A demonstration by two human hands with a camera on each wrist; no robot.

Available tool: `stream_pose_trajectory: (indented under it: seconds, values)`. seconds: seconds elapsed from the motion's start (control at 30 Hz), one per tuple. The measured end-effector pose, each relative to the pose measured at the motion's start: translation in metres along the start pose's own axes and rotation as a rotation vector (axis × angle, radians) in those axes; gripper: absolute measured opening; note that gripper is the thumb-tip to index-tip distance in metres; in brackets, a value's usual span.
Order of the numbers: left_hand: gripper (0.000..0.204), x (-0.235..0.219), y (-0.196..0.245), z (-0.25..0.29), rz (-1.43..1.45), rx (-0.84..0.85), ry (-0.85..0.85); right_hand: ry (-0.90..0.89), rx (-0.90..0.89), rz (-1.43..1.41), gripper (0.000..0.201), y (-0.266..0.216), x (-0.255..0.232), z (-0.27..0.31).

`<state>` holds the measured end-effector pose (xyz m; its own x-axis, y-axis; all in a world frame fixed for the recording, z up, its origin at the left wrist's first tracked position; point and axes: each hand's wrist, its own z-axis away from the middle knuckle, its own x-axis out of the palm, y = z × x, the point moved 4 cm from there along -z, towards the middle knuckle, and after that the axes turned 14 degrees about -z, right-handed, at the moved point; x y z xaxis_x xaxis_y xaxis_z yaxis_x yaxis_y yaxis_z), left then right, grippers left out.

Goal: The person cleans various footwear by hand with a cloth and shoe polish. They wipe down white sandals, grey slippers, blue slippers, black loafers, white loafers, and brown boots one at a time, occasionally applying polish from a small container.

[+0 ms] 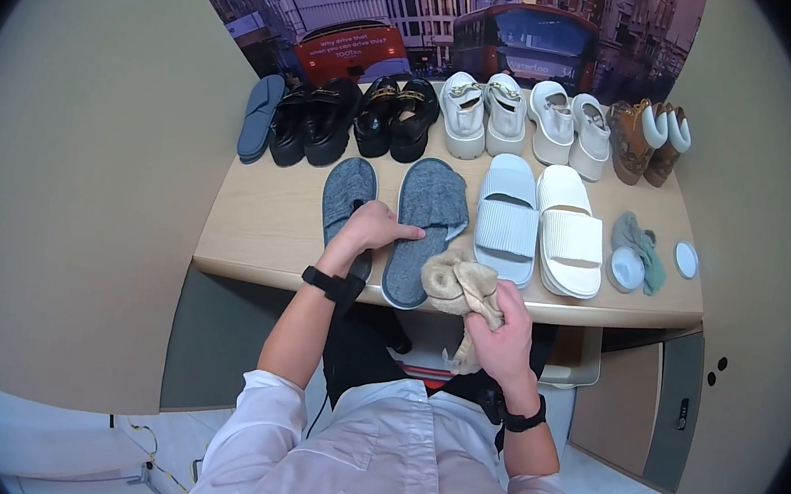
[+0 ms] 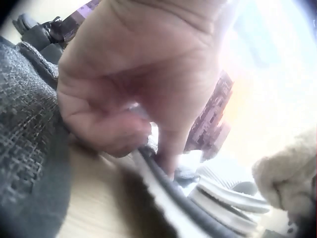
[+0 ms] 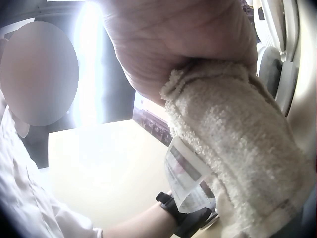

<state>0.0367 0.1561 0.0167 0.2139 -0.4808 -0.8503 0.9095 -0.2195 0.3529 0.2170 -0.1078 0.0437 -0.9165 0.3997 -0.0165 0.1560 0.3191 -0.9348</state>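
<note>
Two hands are working at the near edge of the table (image 1: 254, 233), and the nearer one, the right hand (image 1: 504, 338), is clenching a beige cloth (image 1: 458, 286), with a loose tail of it and a sewn-in label (image 3: 185, 178) hanging below the grip. That trailing end is looking likely to snag on the table edge or drag over neighbouring shoes if the hand sweeps without gathering it. Just beyond, the left hand (image 1: 373, 228) is pressing on the grey slipper (image 1: 426, 226), fingers curling at its edge as the left wrist view shows them pinching the rim against the tabletop. The slipper's heel is sitting right at the table edge below that grip, so a push toward the body is risking tipping it off. To the left of the grip its mate, the second grey slipper (image 1: 348, 195), is lying partly under the wrist and could be shoved aside. To the right, the pale blue slide (image 1: 507, 220) is lying close enough to be nudged. Farther back, the row of shoes (image 1: 465, 116) is standing well apart from both hands.
</note>
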Motion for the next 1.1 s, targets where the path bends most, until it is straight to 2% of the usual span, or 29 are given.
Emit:
stream_pose_trajectory:
  seconds: [0.13,0.2,0.33,0.43,0.5,0.57,0.67,0.7,0.8,0.83,0.93,0.97,1.07,1.1]
  values:
    - [0.026,-0.008,0.013,0.023,0.469,0.167,-0.066,0.005,-0.002,-0.005,0.043,0.000,-0.001,0.001]
    - [0.023,-0.008,0.006,0.028,0.673,0.233,-0.109,-0.003,0.001,0.000,0.043,-0.002,0.000,0.000]
    - [0.045,-0.014,0.006,0.050,1.028,0.314,-0.056,0.048,-0.136,0.061,0.045,-0.035,-0.004,-0.029]
    - [0.055,-0.008,0.015,0.065,1.158,0.388,-0.093,0.114,-0.247,0.108,0.048,-0.059,-0.004,-0.076]
    - [0.055,-0.004,0.022,0.070,1.271,0.415,-0.187,0.133,-0.325,0.149,0.051,-0.069,0.008,-0.110]
    - [0.054,-0.004,0.030,0.080,1.398,0.447,-0.284,0.080,-0.311,0.187,0.055,-0.058,0.030,-0.135]
    - [0.053,-0.003,0.028,0.075,1.560,0.482,-0.298,-0.041,-0.369,0.234,0.061,-0.042,0.061,-0.137]
    - [0.049,-0.004,0.027,0.076,1.587,0.530,-0.225,-0.089,-0.400,0.248,0.062,-0.039,0.070,-0.132]
    - [0.046,0.002,0.010,0.063,1.704,0.600,-0.307,-0.131,-0.348,0.243,0.063,-0.030,0.088,-0.108]
    - [0.050,0.001,0.016,0.071,1.668,0.524,-0.215,-0.158,-0.303,0.206,0.062,-0.025,0.088,-0.103]
    - [0.065,0.006,0.022,0.070,1.581,0.461,-0.205,-0.258,-0.226,0.154,0.056,-0.014,0.076,-0.097]
    - [0.075,0.010,0.019,0.065,1.541,0.405,-0.187,-0.212,-0.216,0.154,0.053,-0.012,0.066,-0.099]
    - [0.073,0.005,0.016,0.070,1.513,0.487,-0.285,-0.051,-0.198,0.145,0.047,-0.016,0.043,-0.118]
    - [0.080,0.006,0.016,0.066,1.492,0.526,-0.294,0.021,-0.200,0.133,0.046,-0.021,0.038,-0.127]
